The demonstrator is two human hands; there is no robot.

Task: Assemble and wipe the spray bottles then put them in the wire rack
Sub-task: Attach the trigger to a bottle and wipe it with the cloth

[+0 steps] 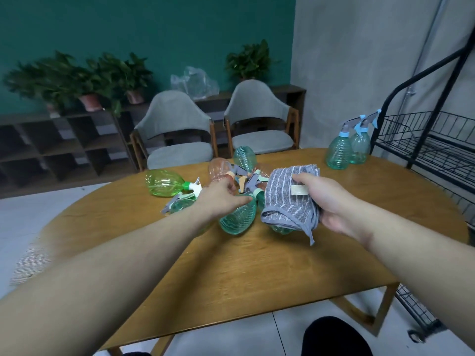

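Note:
A pile of spray bottles and loose trigger heads lies at the middle of the wooden table (257,265): a light green bottle (164,182) on its side, a teal bottle (238,219) in front, a pink bottle (218,167) behind. My left hand (221,197) reaches into the pile with fingers stretched over the trigger heads (248,182); its fingertips are hidden. My right hand (326,201) grips a folded grey striped cloth (290,199) above the pile. Two assembled teal bottles (347,147) with blue heads stand upright at the far right, beside the black wire rack (437,147).
Two grey chairs (177,129) stand behind the table. A low shelf with potted plants (90,80) and a plastic bag lines the green wall. The rack's lower frame and wheel reach the floor at the right.

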